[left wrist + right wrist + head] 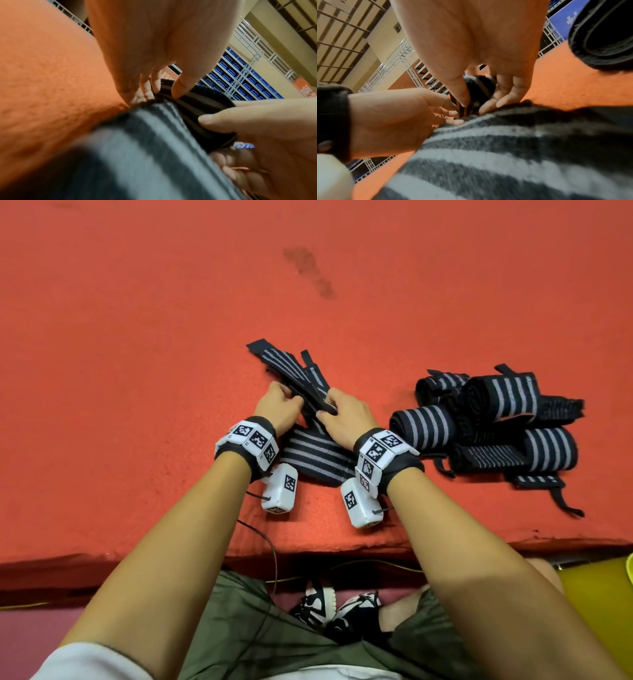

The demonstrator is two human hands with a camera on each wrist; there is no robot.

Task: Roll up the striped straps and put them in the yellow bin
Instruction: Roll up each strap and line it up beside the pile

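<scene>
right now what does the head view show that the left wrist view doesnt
Only the head view shows the pile of rolled straps to the right of the hands, the yellow bin at the lower right edge, the dark stain on the mat, and both wrist bands with markers.

Only the left wrist view shows blue racks and railings in the background.

Both show the left hand and the right hand pinching the dark end of the striped strap over the red mat.
</scene>
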